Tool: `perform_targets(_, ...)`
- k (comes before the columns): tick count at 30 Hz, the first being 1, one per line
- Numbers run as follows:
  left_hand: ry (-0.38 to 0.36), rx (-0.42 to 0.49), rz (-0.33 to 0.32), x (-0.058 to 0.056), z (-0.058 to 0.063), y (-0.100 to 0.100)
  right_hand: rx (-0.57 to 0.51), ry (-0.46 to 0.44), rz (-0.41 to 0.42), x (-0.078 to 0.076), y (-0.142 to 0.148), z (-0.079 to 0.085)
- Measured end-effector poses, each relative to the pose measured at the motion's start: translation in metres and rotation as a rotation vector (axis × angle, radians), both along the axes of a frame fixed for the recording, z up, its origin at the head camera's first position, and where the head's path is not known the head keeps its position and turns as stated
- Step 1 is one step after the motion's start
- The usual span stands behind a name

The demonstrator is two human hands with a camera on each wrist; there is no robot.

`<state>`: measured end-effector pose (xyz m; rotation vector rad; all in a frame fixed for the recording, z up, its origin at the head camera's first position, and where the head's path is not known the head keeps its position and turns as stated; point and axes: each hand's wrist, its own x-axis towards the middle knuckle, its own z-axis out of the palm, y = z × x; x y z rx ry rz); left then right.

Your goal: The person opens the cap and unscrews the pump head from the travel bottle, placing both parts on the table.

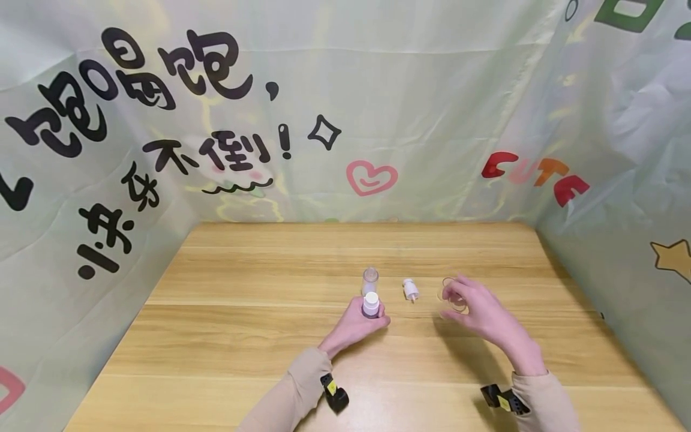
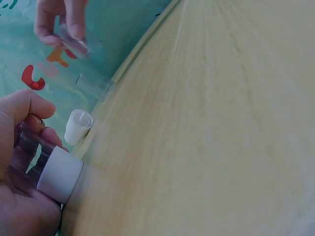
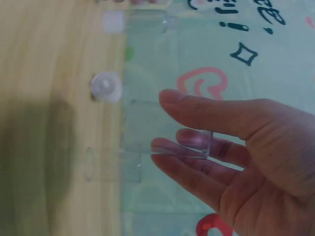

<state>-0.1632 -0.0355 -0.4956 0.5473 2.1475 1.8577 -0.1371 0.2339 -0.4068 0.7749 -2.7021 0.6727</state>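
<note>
My left hand (image 1: 352, 323) grips a small clear bottle with a white top (image 1: 370, 300); the white base (image 2: 61, 174) of this bottle shows below the curled fingers in the left wrist view. Right behind it stands a second clear bottle (image 1: 369, 276), also white at its base. Over to the right, my right hand (image 1: 483, 309) pinches a clear cylindrical cap (image 3: 140, 125) between thumb and fingers, raised above the table. Another clear cap (image 3: 106, 166) stands on the wood below that hand. Between the hands lies a white pump head (image 1: 410, 290).
The wooden table (image 1: 243, 336) reaches back to a printed cloth wall (image 1: 432, 120), with more cloth on both sides. A small dark spot (image 1: 602, 315) shows at the table's right edge.
</note>
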Motion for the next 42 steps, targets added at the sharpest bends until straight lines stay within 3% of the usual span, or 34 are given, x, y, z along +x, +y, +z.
perform_targets(16, 0.001, 0.032, 0.006, -0.001, -0.002, 0.002, 0.073, -0.234, -0.089, -0.002, 0.009, -0.014)
perform_targets(30, -0.005, 0.018, 0.002, -0.001, -0.003, 0.001, 0.081, -0.266, -0.069, -0.004, 0.01, -0.02)
perform_targets(42, 0.002, 0.007, -0.007, -0.002, -0.003, 0.0, 0.103, -0.222, -0.07, -0.004, 0.011, -0.024)
